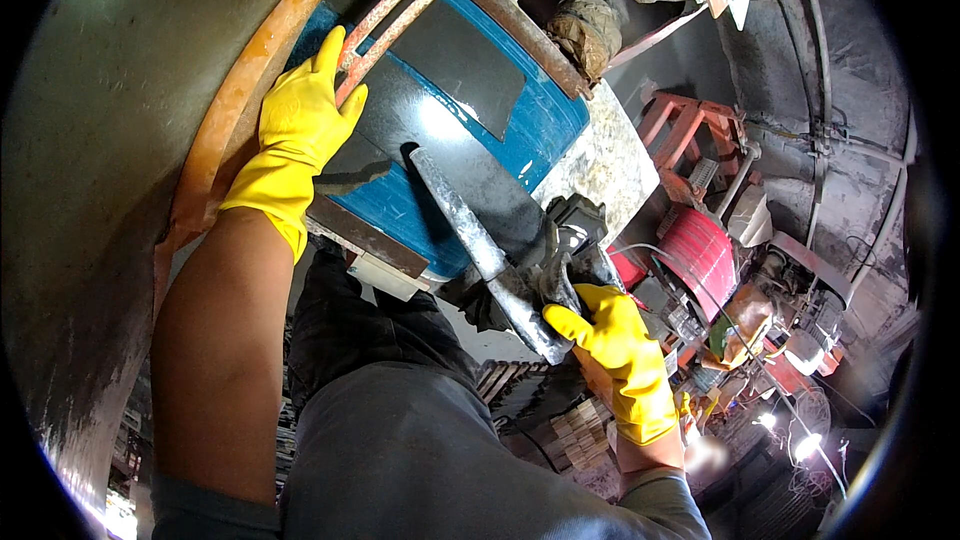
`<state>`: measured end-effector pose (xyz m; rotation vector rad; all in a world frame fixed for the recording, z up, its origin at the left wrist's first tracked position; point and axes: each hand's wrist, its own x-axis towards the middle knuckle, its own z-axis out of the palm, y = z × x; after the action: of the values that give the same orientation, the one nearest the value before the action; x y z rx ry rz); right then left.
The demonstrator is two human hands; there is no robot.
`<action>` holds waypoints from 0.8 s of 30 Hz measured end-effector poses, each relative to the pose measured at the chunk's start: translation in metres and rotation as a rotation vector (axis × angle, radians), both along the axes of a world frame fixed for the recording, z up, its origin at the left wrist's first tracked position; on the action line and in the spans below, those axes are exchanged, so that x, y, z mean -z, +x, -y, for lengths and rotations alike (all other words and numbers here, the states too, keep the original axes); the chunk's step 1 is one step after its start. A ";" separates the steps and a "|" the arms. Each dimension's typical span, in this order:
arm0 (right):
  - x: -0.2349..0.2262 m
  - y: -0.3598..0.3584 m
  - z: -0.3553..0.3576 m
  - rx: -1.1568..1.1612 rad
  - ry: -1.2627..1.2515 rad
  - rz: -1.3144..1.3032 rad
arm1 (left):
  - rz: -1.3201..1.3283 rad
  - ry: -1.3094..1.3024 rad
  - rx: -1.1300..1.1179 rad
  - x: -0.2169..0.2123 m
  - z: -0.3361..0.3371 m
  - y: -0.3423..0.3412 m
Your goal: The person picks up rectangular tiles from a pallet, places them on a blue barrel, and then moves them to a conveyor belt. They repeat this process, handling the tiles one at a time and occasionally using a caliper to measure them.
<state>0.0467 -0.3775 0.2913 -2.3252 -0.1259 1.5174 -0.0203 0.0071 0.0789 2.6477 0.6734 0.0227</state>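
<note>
Head camera showed both hands of the person, each inside a bright yellow rubber glove, at two different places of one work surface. This surface was a glossy blue, curved panel, on which flat dark grey sheets lay.

The left hand was at the upper left, against the near end of a worn orange-red metal frame made of two long rods. Its thumb and index finger stood apart, with the end of the rods between them; the other fingers were turned away, so I could not tell whether they were closed around the metal.

The right hand was at the lower right, touching a dark grey, dirt-covered mechanical part. From beside this part, a long, narrow grey bar reached slantwise over the blue panel, and its lower end was just beside the right thumb. The palm side was hidden, therefore I could not tell if this hand was clamped on the part or only rested there.

Left of the left hand rose a large dull metal wall with an orange curved edge. Farther right stood a red rounded drum.
</note>
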 end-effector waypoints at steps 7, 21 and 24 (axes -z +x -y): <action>0.000 0.000 0.000 0.014 -0.001 -0.010 | -0.072 -0.010 0.003 -0.001 -0.001 0.002; 0.007 0.003 0.010 -0.059 0.011 -0.034 | 0.029 -0.004 0.014 -0.001 -0.002 0.002; 0.005 0.005 0.006 -0.068 -0.008 -0.037 | 0.038 0.006 0.020 -0.004 -0.002 0.003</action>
<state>0.0518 -0.3830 0.2864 -2.3194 -0.1917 1.5960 -0.0171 0.0090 0.0826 2.6525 0.6350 0.0686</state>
